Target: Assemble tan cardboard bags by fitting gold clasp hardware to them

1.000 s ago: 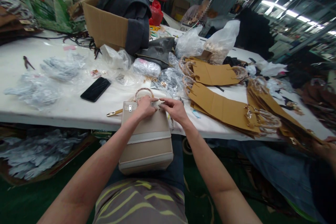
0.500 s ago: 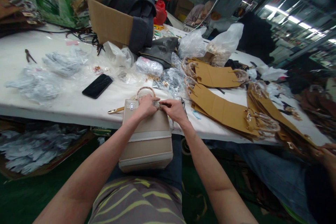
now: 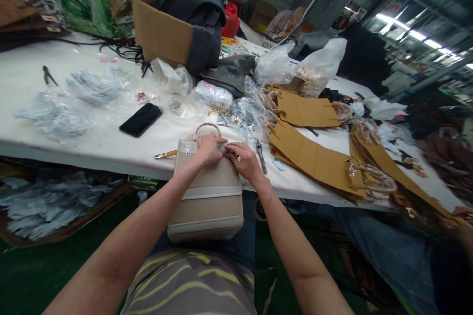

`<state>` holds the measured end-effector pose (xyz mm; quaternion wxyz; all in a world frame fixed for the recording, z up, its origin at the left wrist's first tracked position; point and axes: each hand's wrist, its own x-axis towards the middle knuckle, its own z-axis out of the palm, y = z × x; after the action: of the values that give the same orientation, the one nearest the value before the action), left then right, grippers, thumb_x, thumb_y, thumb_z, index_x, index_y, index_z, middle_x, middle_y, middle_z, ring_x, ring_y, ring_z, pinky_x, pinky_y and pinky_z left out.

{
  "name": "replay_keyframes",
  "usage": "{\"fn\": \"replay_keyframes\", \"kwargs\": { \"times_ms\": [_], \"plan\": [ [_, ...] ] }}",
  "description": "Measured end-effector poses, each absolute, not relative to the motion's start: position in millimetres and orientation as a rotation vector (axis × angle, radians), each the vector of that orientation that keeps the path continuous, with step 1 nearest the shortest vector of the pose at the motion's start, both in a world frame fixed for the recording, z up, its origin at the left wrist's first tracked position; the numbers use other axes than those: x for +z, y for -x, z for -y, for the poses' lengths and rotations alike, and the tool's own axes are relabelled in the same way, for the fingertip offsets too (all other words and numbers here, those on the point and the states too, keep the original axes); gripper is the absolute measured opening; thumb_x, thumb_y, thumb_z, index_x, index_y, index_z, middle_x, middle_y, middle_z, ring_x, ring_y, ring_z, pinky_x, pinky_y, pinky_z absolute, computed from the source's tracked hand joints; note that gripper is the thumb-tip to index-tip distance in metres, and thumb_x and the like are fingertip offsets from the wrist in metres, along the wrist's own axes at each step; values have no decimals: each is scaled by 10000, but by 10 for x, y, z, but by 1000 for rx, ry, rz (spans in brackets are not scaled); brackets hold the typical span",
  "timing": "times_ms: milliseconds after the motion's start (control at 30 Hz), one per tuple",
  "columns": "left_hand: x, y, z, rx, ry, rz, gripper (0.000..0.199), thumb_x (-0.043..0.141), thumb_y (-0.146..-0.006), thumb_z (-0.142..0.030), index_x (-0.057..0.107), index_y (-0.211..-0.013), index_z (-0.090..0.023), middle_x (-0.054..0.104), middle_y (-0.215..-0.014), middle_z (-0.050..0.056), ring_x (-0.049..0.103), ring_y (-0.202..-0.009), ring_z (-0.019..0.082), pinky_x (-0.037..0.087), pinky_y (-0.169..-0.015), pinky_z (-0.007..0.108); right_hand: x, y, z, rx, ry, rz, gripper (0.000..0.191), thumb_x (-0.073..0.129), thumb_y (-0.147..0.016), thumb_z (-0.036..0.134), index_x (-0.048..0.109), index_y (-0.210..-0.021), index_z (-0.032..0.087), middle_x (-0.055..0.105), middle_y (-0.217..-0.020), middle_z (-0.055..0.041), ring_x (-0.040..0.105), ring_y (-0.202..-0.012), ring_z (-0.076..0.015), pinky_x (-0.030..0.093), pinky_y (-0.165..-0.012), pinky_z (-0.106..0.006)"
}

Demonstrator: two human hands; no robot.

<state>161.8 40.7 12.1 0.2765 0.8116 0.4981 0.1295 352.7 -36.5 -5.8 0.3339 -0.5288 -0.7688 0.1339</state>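
A beige handbag with a pale band leans from my lap against the table edge. Its round wrapped handle stands up at the top, and a tan strap with a gold clasp sticks out to the left. My left hand is closed on the bag's top edge, beside the handle. Close to it, the fingers of my right hand are pinched at the top right corner; what they hold is too small to make out. Pliers lie just right of my right hand.
On the white table lie a black phone, plastic bags and stacked tan bag panels. A cardboard box holds dark cloth. Another person's hand is at the right edge; a person sits behind.
My right hand has shifted slightly at the bag's corner, its fingers more curled, and the pliers beside it show more fully. The view has shifted a little, moving the table items slightly right.
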Motion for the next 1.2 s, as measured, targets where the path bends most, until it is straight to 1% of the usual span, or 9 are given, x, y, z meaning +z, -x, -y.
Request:
{"fn": "replay_keyframes", "kwargs": {
  "times_ms": [133,300,433,500,600,700,900,1067,1200],
  "plan": [
    [138,-1611,-398,331,-2195,-1328,499,745,-970,-284,799,-1464,-235,725,-1377,173,654,-1338,405,486,-1209,517,-189,-3551,317,241,1231,1980,226,707,-1081,234,804,-1285,245,815,-1252,-102,724,-1190,-278,586,-1083,-465],
    [133,-1625,-393,326,-2188,-1370,496,763,-975,-283,796,-1469,-264,715,-1405,172,633,-1380,416,468,-1236,548,-277,-3534,314,233,1212,1903,192,720,-1088,270,813,-1255,269,814,-1194,-87,741,-1162,-266,618,-1056,-444],
    [138,-1622,-395,327,-2193,-1355,495,784,-975,-317,799,-1466,-260,715,-1403,183,639,-1368,421,469,-1232,556,-306,-3516,336,216,1185,1902,266,668,-1113,254,783,-1352,271,794,-1260,-99,738,-1209,-258,626,-1075,-434],
    [137,-1619,-402,318,-2192,-1352,504,791,-969,-317,798,-1470,-264,715,-1410,184,635,-1372,425,472,-1228,556,-316,-3515,348,198,1183,1927,284,631,-1131,250,780,-1372,271,780,-1298,-109,730,-1240,-258,625,-1090,-437],
    [133,-1622,-410,310,-2191,-1355,507,784,-967,-307,796,-1472,-267,712,-1412,183,633,-1380,417,469,-1232,548,-311,-3532,353,159,1220,1959,300,626,-1138,274,782,-1393,265,757,-1342,-129,711,-1274,-277,615,-1123,-465],
    [140,-1629,-412,299,-2194,-1361,506,771,-973,-333,795,-1474,-268,717,-1405,178,644,-1363,412,471,-1231,551,-272,-3577,329,165,1272,2023,330,630,-1138,308,770,-1432,253,724,-1385,-148,679,-1311,-302,596,-1149,-495],
    [181,-1625,-400,282,-2212,-1374,511,751,-973,-343,790,-1481,-301,728,-1390,161,653,-1349,410,480,-1222,548,-202,-3654,254,243,1301,2148,316,649,-1128,299,786,-1412,272,684,-1425,-141,654,-1317,-307,591,-1134,-501],
    [176,-1622,-389,298,-2203,-1370,493,748,-977,-323,800,-1465,-272,721,-1410,171,644,-1365,411,468,-1235,558,-204,-3616,299,259,1287,2074,324,622,-1142,311,764,-1426,253,691,-1387,-149,666,-1306,-296,587,-1138,-479],
    [153,-1626,-400,296,-2211,-1376,520,771,-952,-306,798,-1470,-279,719,-1412,168,646,-1364,424,466,-1234,559,-195,-3600,326,256,1305,2049,319,628,-1138,326,760,-1420,254,668,-1428,-157,666,-1317,-300,583,-1144,-479]
  ]
}}
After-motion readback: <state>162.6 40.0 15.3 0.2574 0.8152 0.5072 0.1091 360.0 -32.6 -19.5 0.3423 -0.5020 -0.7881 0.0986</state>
